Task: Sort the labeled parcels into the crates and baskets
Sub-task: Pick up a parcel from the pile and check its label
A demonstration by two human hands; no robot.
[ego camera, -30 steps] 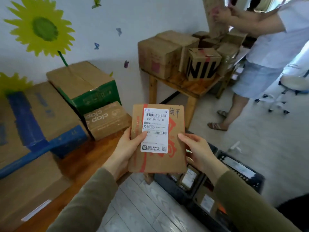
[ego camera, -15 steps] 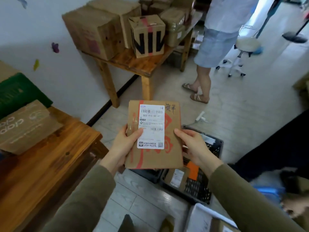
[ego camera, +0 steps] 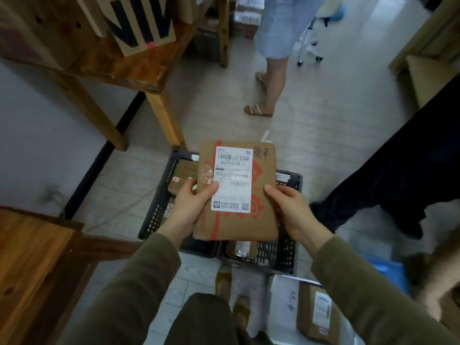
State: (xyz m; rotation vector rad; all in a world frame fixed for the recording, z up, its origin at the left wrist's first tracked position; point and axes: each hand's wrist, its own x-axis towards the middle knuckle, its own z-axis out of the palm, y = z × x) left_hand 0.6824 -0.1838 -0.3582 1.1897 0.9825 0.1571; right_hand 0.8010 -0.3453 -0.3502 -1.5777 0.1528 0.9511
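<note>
1. Parcel [ego camera: 236,192], held in the air over two black crates, hid most of them. The wall-side crate [ego camera: 156,210] showed its perforated wall and a brown package inside. The second crate [ego camera: 290,247] showed only its near corner and far rim.
2. The fingers behind the parcel were out of sight, and the small print on the label [ego camera: 232,178] was too blurred to read.
3. The left hand [ego camera: 189,207] gripped the parcel's left edge, thumb on the label. The right hand [ego camera: 291,210] gripped the right edge, thumb on the front.
4. A table leg [ego camera: 164,115] stood beyond the crates, a dark trouser leg [ego camera: 398,175] to the right, and bare floor ran on to a sandalled foot [ego camera: 257,110].
5. The parcel was flat brown cardboard with a white barcoded label, red print, clear tape, and handwritten characters in its top right corner.
</note>
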